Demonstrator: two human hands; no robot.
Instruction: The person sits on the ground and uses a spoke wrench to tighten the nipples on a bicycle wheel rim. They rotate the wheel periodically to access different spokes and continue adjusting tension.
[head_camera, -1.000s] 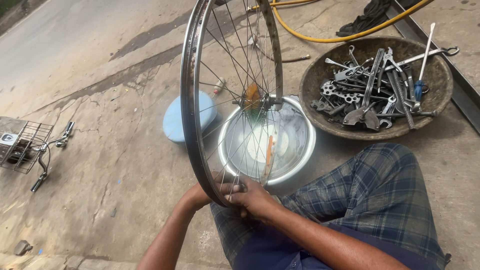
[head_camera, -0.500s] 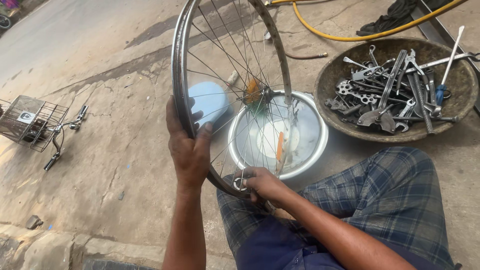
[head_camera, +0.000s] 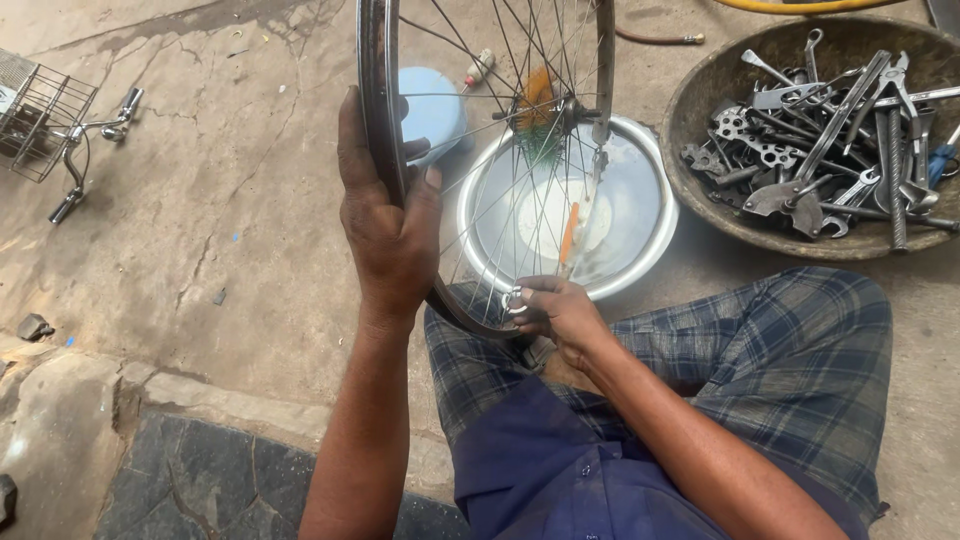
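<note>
Bare bicycle wheel (head_camera: 480, 130) stands upright on its edge, bottom of the rim resting at the person's lap on the checked shorts (head_camera: 760, 370). Left hand (head_camera: 390, 225) closed around the rim on its left side, fingers wrapped over the metal, thumb toward the spokes. Right hand (head_camera: 560, 310) is at the bottom of the rim, fingers pinched on a small round spoke wrench (head_camera: 513, 300) pressed against the spokes just inside the rim. Hub carries an orange and green brush ring (head_camera: 538, 100).

Behind the wheel on the concrete ground (head_camera: 230, 220), a steel bowl (head_camera: 640, 225) with water and a white patch in it, seen through the spokes. Light blue lid (head_camera: 432, 105) lies just left of the bowl, behind the rim. Round basket (head_camera: 700, 130) at upper right holds a heap of spanners (head_camera: 820, 150) and other metal tools. Far left edge: a wire basket (head_camera: 35, 115) and a handlebar (head_camera: 90, 150) on the ground. Stone curb (head_camera: 150, 440) runs along the lower left.
</note>
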